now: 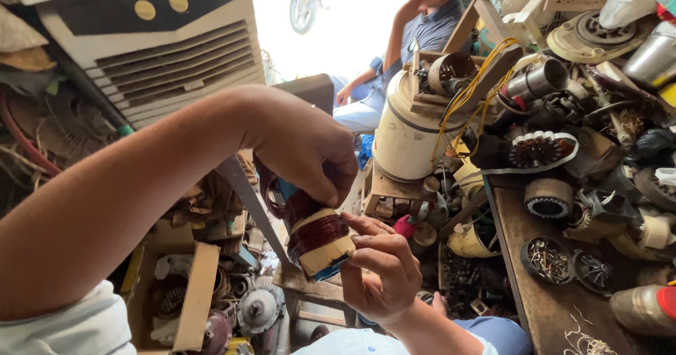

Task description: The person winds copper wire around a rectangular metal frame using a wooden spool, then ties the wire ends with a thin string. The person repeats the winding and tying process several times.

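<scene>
The left hand pinches from above the top of a coil of dark red-brown copper wire wound on a cream and blue bobbin, whose lower end rests against the curled fingers of the right hand, left of the cluttered worktop.

Daylight from doorway blown out white; workshop interior dimmer, soft shadows; sharp focus; wide-angle stretch at edges.
</scene>
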Available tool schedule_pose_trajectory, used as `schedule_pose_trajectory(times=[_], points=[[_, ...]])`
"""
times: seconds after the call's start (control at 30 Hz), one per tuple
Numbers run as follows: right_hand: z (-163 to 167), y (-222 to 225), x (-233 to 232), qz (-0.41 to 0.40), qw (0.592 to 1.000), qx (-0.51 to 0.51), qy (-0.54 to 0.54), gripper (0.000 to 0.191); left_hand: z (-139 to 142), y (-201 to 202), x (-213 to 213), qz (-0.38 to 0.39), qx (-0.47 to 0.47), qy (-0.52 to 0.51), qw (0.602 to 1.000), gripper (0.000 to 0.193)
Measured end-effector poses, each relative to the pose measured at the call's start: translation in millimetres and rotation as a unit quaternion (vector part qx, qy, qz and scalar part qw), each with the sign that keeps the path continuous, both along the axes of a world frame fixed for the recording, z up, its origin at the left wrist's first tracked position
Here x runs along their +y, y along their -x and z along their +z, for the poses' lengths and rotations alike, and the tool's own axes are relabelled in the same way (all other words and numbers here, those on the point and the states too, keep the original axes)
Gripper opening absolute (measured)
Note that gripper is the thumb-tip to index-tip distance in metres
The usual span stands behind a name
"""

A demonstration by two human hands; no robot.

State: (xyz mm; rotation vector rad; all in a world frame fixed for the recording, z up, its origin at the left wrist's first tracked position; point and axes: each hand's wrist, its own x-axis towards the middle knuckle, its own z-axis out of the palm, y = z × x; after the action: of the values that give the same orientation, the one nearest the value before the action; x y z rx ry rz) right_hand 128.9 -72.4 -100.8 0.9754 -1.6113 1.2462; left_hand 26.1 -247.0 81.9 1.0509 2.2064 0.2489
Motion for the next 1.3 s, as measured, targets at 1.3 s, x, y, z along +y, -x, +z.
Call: schedule_pose_trajectory(times=[1.3], points=[[3.0, 30.4, -1.4, -0.020, 0.998, 0.048, -0.025, 0.010, -76.3, -114.0, 15.7, 0.197, 0.503, -0.274, 0.796, 0.064]])
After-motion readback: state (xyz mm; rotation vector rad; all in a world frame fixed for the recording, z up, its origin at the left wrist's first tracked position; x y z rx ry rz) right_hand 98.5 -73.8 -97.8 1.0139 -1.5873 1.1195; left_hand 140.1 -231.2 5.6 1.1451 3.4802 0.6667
